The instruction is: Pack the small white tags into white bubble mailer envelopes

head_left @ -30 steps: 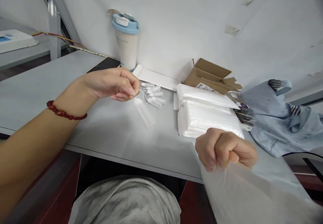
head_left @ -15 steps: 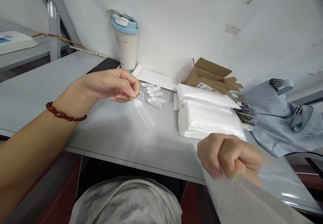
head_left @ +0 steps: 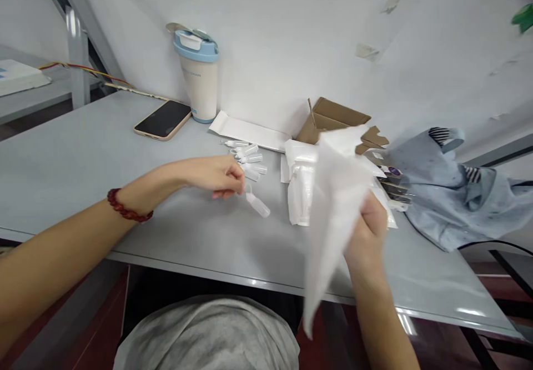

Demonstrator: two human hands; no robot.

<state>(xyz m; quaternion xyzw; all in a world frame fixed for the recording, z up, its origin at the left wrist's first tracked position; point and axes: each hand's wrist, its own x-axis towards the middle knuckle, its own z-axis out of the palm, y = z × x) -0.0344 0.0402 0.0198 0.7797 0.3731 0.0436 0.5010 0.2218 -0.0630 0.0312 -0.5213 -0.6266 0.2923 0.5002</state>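
Note:
My left hand (head_left: 225,176), a red bead bracelet on its wrist, is closed in a pinch at the loop of a small translucent dropper bottle (head_left: 259,205). The bottle hangs or lies just right of the fingertips, low over the grey table; whether it touches the surface I cannot tell. Behind it lies a small pile of similar dropper bottles (head_left: 252,158). On the right, my right hand (head_left: 366,231) grips a thin white packing sheet (head_left: 335,203), blurred by motion and held upright. That sheet hides part of my right fingers and of the white packages behind.
White padded packages (head_left: 300,192) and an open cardboard box (head_left: 333,115) stand at the back right. Farther right lies blue cloth (head_left: 466,192). A lidded cup (head_left: 202,84), a phone (head_left: 164,119) and a flat white strip (head_left: 250,132) sit along the wall.
My left hand has moved right and down with the dropper bottle, uncovering the phone. My right hand has swung the packing sheet up and left, in front of the white packages.

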